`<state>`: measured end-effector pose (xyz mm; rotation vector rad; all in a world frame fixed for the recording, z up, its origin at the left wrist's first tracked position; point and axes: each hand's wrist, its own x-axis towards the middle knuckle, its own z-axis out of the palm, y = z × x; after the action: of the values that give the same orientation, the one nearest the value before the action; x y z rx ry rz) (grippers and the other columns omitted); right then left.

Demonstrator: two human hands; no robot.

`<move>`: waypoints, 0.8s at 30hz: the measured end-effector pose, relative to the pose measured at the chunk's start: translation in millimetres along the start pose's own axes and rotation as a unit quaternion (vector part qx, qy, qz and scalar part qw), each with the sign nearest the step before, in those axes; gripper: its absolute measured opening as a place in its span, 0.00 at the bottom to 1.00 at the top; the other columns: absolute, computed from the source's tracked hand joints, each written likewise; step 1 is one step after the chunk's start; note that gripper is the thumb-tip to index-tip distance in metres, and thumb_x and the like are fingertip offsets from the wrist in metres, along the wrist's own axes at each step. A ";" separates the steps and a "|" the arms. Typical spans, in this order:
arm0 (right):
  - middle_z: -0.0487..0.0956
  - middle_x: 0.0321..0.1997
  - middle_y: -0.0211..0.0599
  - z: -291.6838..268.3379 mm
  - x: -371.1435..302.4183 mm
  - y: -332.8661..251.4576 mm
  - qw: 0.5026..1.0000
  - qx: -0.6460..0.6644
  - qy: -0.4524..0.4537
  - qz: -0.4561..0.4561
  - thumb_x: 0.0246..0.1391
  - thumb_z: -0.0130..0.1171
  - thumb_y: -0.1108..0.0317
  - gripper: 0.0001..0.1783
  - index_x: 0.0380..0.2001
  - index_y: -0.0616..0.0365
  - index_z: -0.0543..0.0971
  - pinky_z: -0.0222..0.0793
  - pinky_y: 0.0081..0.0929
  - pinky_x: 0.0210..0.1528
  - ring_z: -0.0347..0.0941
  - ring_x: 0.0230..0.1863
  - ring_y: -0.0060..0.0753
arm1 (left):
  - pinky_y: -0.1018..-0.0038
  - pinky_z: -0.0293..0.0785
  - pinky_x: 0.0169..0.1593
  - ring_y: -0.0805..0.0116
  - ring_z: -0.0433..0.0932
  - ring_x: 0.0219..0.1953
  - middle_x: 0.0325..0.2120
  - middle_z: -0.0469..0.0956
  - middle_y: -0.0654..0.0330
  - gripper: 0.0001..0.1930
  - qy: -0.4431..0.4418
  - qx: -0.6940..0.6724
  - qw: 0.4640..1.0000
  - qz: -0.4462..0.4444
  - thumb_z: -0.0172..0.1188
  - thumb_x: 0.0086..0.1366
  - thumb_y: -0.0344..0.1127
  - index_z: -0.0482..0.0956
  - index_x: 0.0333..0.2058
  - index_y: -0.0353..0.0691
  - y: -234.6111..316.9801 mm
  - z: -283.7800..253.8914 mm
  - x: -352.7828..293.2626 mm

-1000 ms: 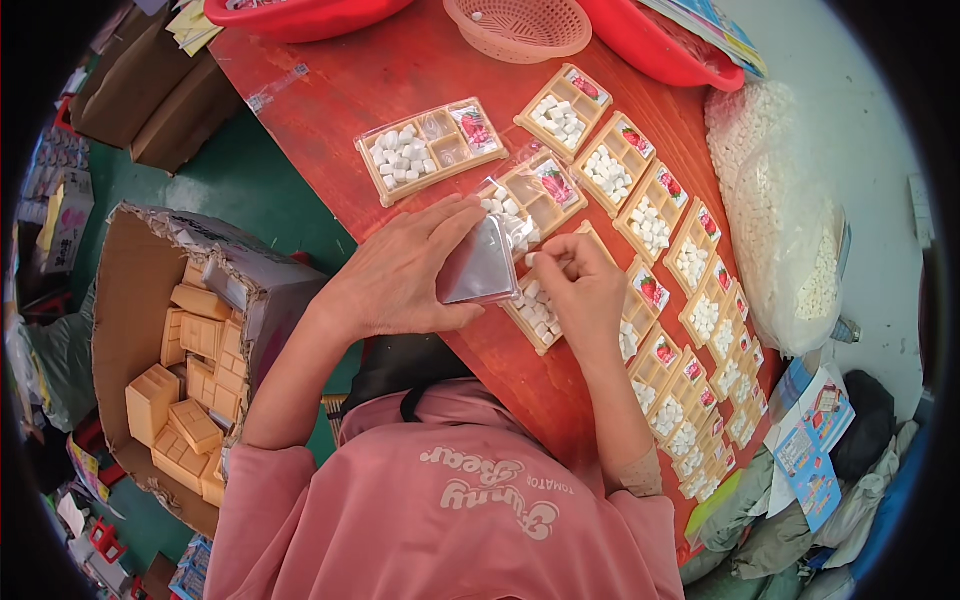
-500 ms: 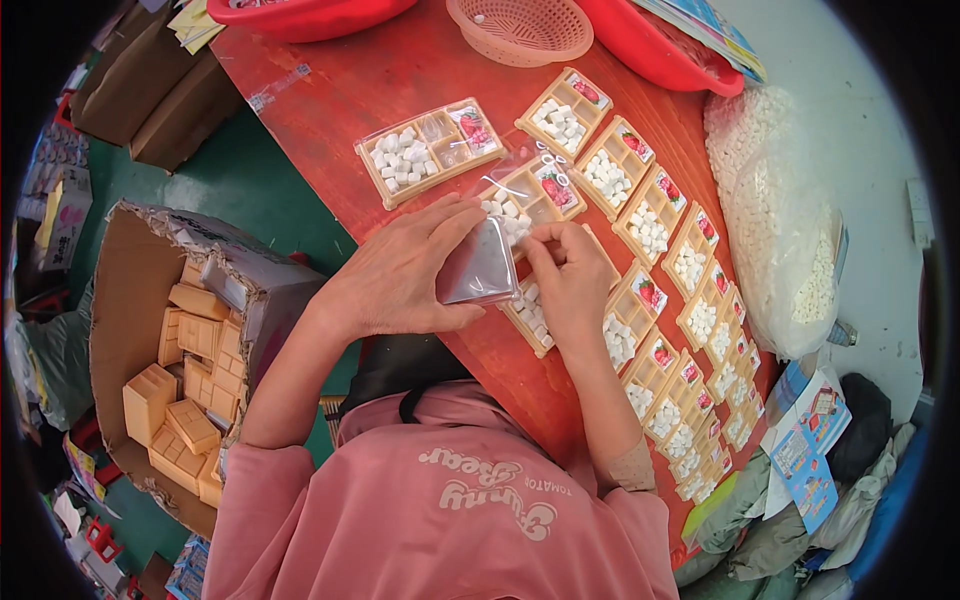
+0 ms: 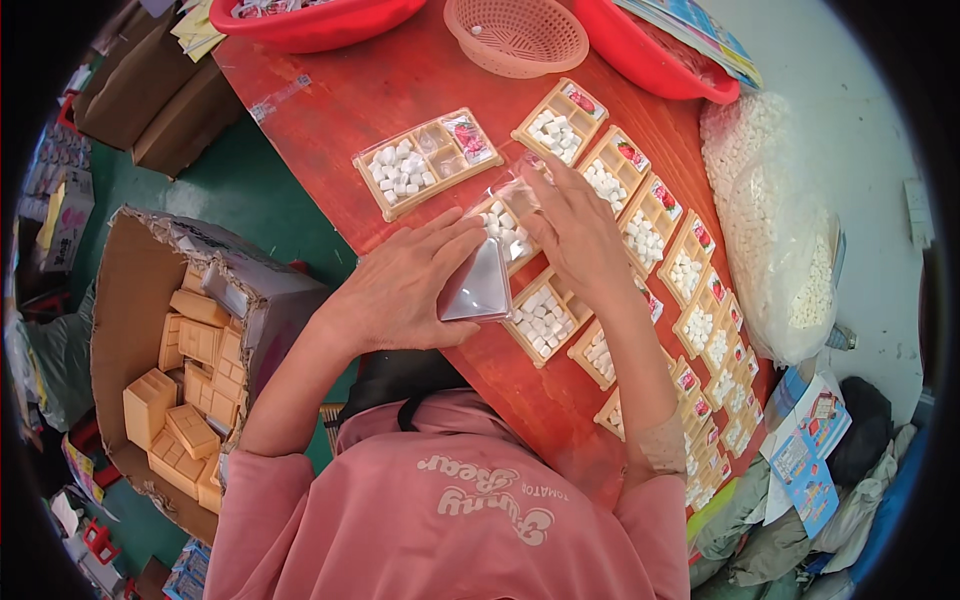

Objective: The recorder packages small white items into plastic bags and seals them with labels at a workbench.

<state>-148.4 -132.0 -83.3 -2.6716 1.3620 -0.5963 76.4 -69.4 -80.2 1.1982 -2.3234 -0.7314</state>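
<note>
I have the left hand (image 3: 405, 280) closed around a clear plastic cover (image 3: 478, 290), thumb along its lower edge and fingers at its upper edge. The cover sits tilted just beside a tan divided tray (image 3: 522, 262) that lies beneath both hands. White pieces (image 3: 502, 228) fill the near part of that tray. My right hand (image 3: 575, 235) reaches over the tray's far end, fingers extended and loosely apart, with nothing that I can see gripped in them. The fingertips are close to the tray's far end; from this angle I cannot tell how firmly they touch.

Just below, another tray (image 3: 574, 303) lies on the red surface (image 3: 330, 110), its large compartment filled with the same white pieces. Up and to the left I see a covered tray (image 3: 447, 184) with a strawberry picture at its right end. Rows of trays (image 3: 606, 152) run down the right side.

At the far edge I see a pink basket (image 3: 517, 45) between two red basins (image 3: 315, 32). A clear bag (image 3: 775, 240) packed with white pieces stands to the right of the surface. On my left, an open cardboard box (image 3: 125, 300) holds a pile of tan plastic parts (image 3: 195, 400).
</note>
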 end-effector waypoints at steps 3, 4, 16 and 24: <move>0.62 0.61 0.43 3.0 -0.3 -0.1 0.996 -0.052 -0.077 0.001 0.56 0.50 0.56 0.25 0.57 0.49 0.66 0.57 0.40 0.59 0.57 0.62 0.46 | 0.60 0.59 0.59 0.52 0.58 0.61 0.57 0.62 0.49 0.43 -0.017 0.015 1.000 -0.004 0.66 0.41 0.43 0.58 0.57 0.35 3.4 0.0 2.0; 0.61 0.62 0.43 2.0 -2.7 0.2 0.994 -0.075 -0.083 0.000 0.57 0.49 0.54 0.25 0.56 0.49 0.66 0.57 0.40 0.58 0.57 0.61 0.46 | 0.60 0.59 0.59 0.52 0.58 0.61 0.57 0.62 0.49 0.43 -0.013 0.012 1.000 -0.004 0.66 0.41 0.43 0.58 0.57 0.35 4.6 0.7 2.0; 0.59 0.61 0.55 6.6 -24.8 -1.8 0.993 -0.080 -0.072 0.044 0.56 0.50 0.55 0.28 0.57 0.55 0.63 0.57 0.42 0.59 0.59 0.60 0.53 | 0.62 0.59 0.59 0.54 0.56 0.63 0.58 0.60 0.50 0.43 -0.034 0.035 0.999 -0.002 0.65 0.42 0.43 0.59 0.56 0.33 11.1 4.6 0.6; 0.54 0.62 0.64 27.8 -12.9 -14.5 0.994 -0.055 -0.078 0.046 0.58 0.47 0.54 0.32 0.58 0.67 0.59 0.53 0.41 0.63 0.53 0.63 0.58 | 0.62 0.65 0.53 0.51 0.59 0.61 0.54 0.63 0.44 0.39 0.010 0.094 0.995 -0.017 0.63 0.42 0.45 0.63 0.51 0.28 12.2 2.0 -7.1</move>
<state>-133.6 -115.8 -109.3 -2.6555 1.5055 -0.3052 71.6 -57.0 -75.0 1.3214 -2.4029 -0.5187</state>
